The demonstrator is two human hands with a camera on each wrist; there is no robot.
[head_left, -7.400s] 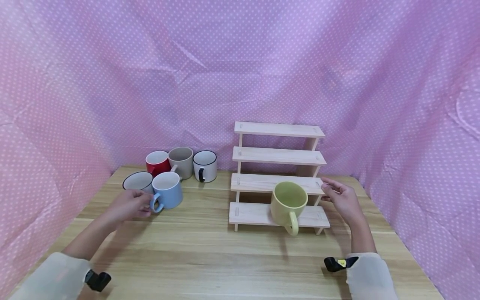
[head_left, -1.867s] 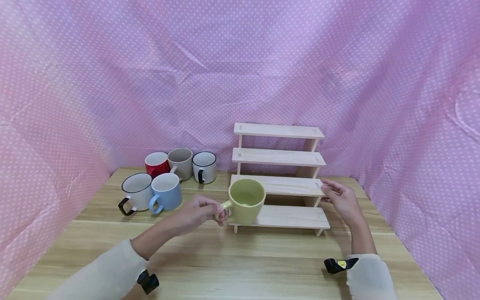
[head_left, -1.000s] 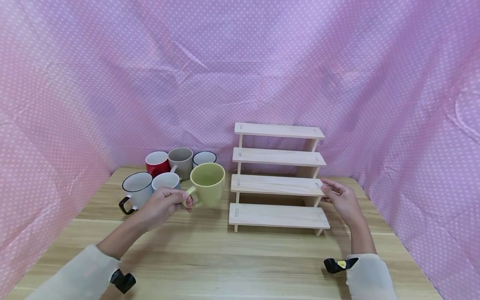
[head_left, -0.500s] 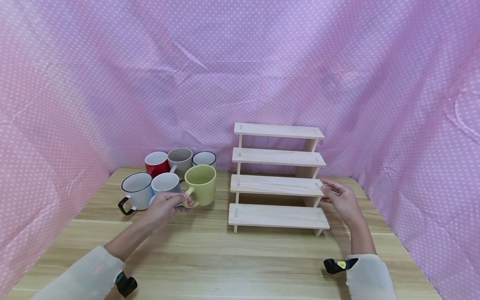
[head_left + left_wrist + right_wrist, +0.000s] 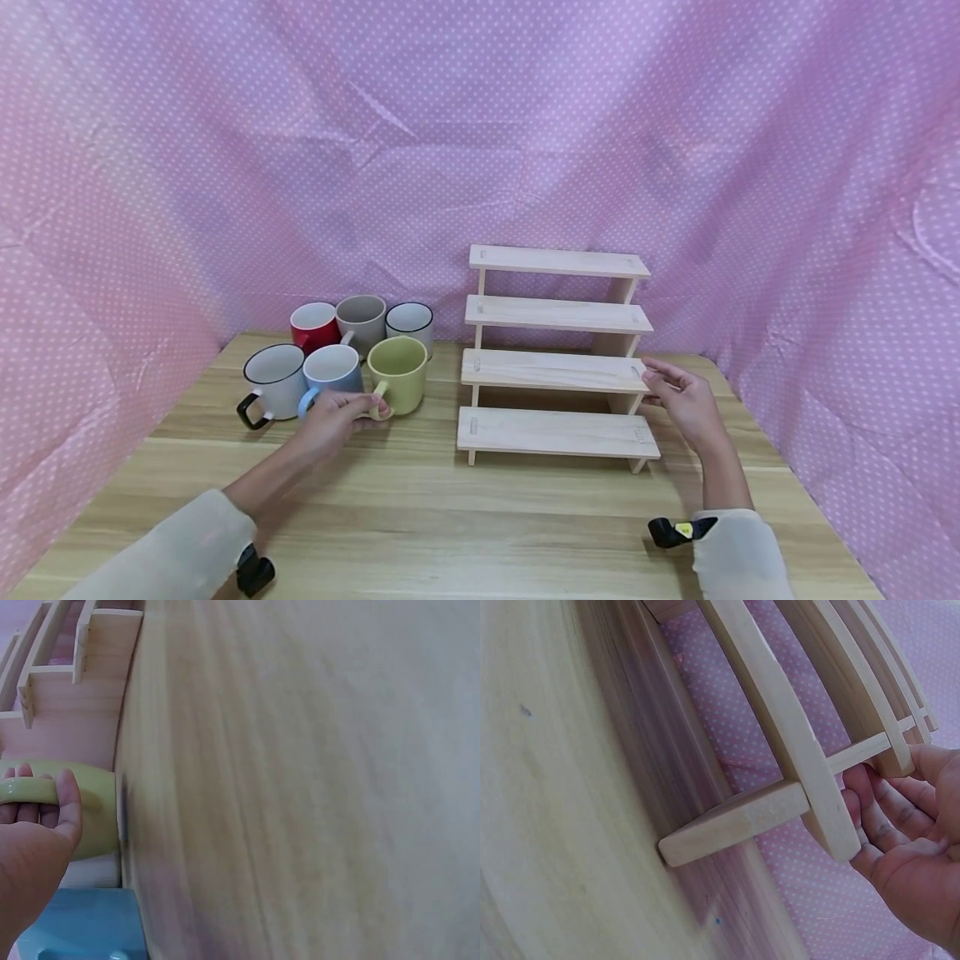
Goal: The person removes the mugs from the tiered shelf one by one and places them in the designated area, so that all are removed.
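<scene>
My left hand (image 5: 330,425) pinches the handle of a yellow-green mug (image 5: 399,375), which is upright right of the blue mug (image 5: 333,367). In the left wrist view the fingers curl through the mug's handle (image 5: 30,790); its base is at the tabletop, and I cannot tell whether it touches. At right, my right hand (image 5: 681,398) grips the right end of the second-lowest shelf of a four-step wooden display rack (image 5: 555,369). The right wrist view has the thumb over that shelf end (image 5: 891,754) and the fingers underneath. All the rack's steps are bare.
A white mug with a black handle (image 5: 276,387) stands left of the blue one. Behind are a red mug (image 5: 318,332), a grey mug (image 5: 366,329) and a black-rimmed white mug (image 5: 414,321), partly hidden. Pink dotted cloth (image 5: 480,150) hangs behind the wooden table (image 5: 465,525).
The yellow-green mug, earlier on the lowest step, has been carried left by its handle and lowered beside the blue mug. My left hand was earlier at the left mugs. My right hand keeps its grip.
</scene>
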